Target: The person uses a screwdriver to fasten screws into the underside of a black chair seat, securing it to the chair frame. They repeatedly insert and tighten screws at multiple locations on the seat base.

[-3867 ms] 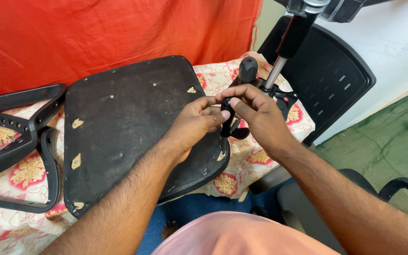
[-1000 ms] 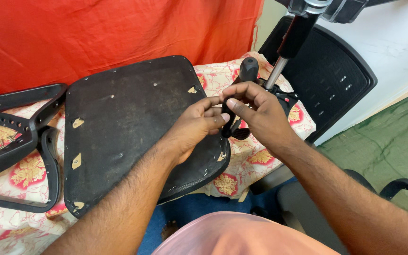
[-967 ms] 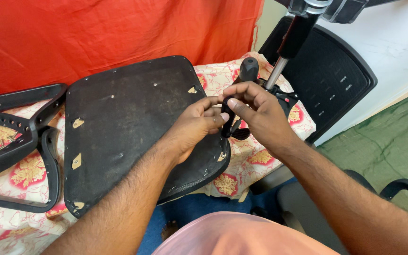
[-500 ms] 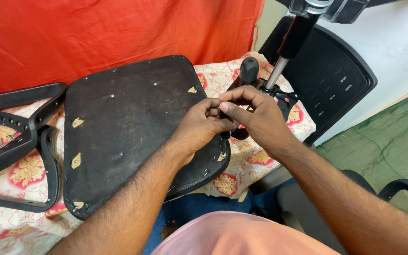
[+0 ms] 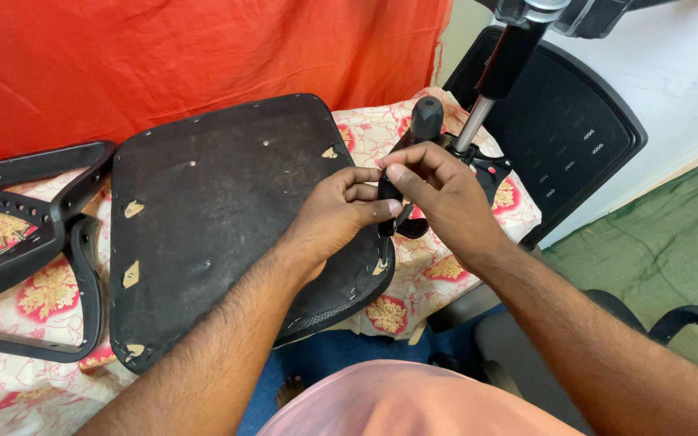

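hands meet at the right edge of an upturned black seat base lying on a floral cloth. my left hand and right hand both pinch closed on a small black lever part beside a metal gas cylinder. with fingertips only, it could slip and drop.

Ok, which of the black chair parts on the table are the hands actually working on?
The small black lever mechanism by the gas cylinder: both the left hand and right hand grip it. The upturned seat base and armrest frame lie untouched.
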